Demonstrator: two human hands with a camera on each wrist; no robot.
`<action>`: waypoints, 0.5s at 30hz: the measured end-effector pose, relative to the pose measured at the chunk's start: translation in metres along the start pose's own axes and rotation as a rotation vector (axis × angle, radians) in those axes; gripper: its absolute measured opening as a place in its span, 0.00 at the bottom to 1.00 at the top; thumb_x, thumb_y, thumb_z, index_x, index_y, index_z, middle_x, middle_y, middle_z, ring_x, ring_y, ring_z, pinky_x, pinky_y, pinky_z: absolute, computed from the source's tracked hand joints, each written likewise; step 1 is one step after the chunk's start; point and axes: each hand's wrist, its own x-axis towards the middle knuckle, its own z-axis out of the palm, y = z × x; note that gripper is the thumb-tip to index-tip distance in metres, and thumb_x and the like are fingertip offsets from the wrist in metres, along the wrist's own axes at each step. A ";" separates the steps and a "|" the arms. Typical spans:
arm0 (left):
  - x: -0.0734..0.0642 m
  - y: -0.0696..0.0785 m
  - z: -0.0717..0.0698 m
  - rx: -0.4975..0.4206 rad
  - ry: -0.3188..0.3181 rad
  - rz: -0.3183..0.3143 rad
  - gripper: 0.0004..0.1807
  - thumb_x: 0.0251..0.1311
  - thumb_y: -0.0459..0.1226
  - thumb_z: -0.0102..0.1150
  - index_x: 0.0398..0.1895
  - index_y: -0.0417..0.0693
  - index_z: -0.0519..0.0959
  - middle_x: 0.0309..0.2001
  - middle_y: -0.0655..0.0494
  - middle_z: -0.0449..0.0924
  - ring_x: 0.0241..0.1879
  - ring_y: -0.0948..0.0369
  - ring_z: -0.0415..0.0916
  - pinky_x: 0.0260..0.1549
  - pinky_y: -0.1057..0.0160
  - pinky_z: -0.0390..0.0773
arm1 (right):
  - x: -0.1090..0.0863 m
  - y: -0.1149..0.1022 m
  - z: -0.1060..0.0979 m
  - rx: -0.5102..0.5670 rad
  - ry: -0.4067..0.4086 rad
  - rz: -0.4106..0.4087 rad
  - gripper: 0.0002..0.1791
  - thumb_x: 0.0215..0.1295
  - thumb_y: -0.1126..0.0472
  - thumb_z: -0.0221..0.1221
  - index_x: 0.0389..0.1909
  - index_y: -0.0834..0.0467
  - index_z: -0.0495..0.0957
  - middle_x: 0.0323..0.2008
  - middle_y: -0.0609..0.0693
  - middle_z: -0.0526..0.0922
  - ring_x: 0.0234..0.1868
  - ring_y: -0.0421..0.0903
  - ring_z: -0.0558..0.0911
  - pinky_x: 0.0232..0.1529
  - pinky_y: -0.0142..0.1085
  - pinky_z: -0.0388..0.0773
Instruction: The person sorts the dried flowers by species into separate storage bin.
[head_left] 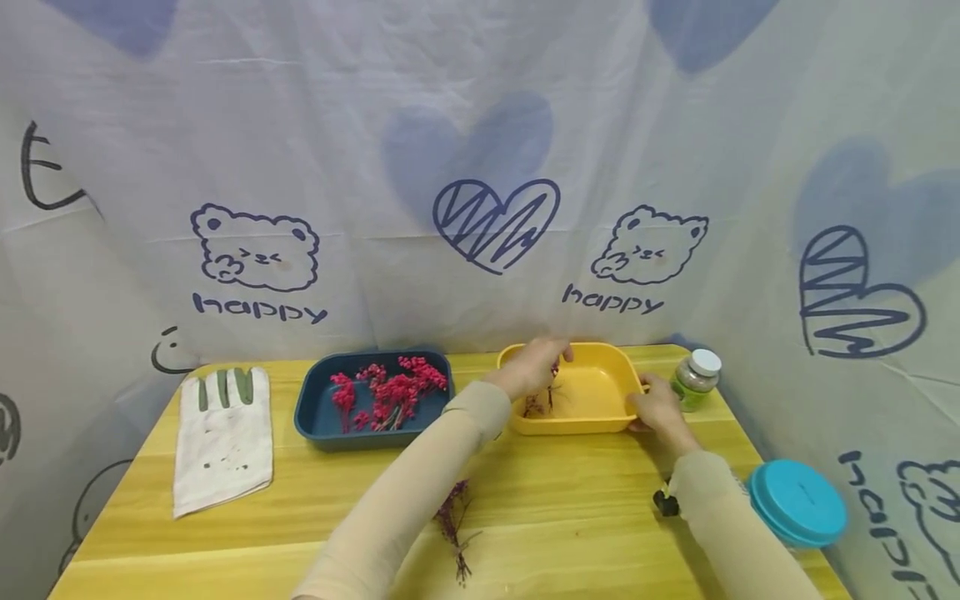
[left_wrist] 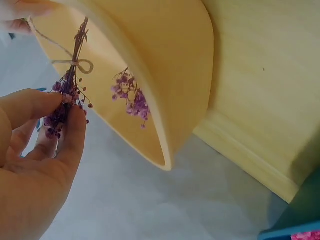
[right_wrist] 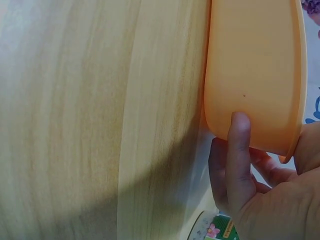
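Observation:
My left hand (head_left: 534,368) is over the left part of a yellow tray (head_left: 596,427). In the left wrist view, its thumb and fingers pinch the flower heads of a purple dried-flower bunch (left_wrist: 66,102), whose stems are tied with a twine bow (left_wrist: 82,65). More purple flowers (left_wrist: 131,97) lie inside the tray. My right hand (head_left: 660,410) grips the tray's right end, with fingers against the outside wall in the right wrist view and the thumb at the rim. Another purple dried sprig (head_left: 453,525) lies on the table in front, partly behind the left sleeve.
Left of the yellow tray stands a dark blue tray (head_left: 311,417) holding red dried flowers (head_left: 397,392). A white glove (head_left: 221,450) lies at far left. To the right are a white-capped jar (head_left: 696,379), a blue-lidded container (head_left: 798,504) and a small black object (head_left: 665,502). A printed curtain hangs behind.

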 end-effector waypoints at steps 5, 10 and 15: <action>0.004 0.002 0.007 0.048 -0.033 0.010 0.26 0.67 0.19 0.56 0.65 0.45 0.77 0.59 0.48 0.82 0.54 0.56 0.78 0.62 0.62 0.82 | -0.001 0.000 0.000 0.002 -0.005 0.002 0.27 0.69 0.69 0.51 0.68 0.71 0.67 0.53 0.72 0.75 0.24 0.43 0.84 0.25 0.37 0.90; 0.009 0.003 0.014 0.060 -0.031 0.023 0.26 0.67 0.20 0.57 0.65 0.46 0.77 0.57 0.49 0.82 0.53 0.57 0.78 0.60 0.63 0.82 | 0.000 0.002 0.000 0.003 0.007 -0.001 0.26 0.70 0.69 0.51 0.68 0.71 0.67 0.51 0.70 0.76 0.24 0.43 0.84 0.25 0.37 0.90; 0.011 0.003 0.020 0.027 -0.063 0.012 0.26 0.68 0.20 0.56 0.66 0.46 0.77 0.59 0.47 0.82 0.52 0.58 0.78 0.58 0.63 0.83 | 0.001 0.004 0.000 0.008 0.009 -0.001 0.26 0.69 0.69 0.51 0.67 0.70 0.68 0.51 0.70 0.76 0.23 0.43 0.84 0.24 0.38 0.90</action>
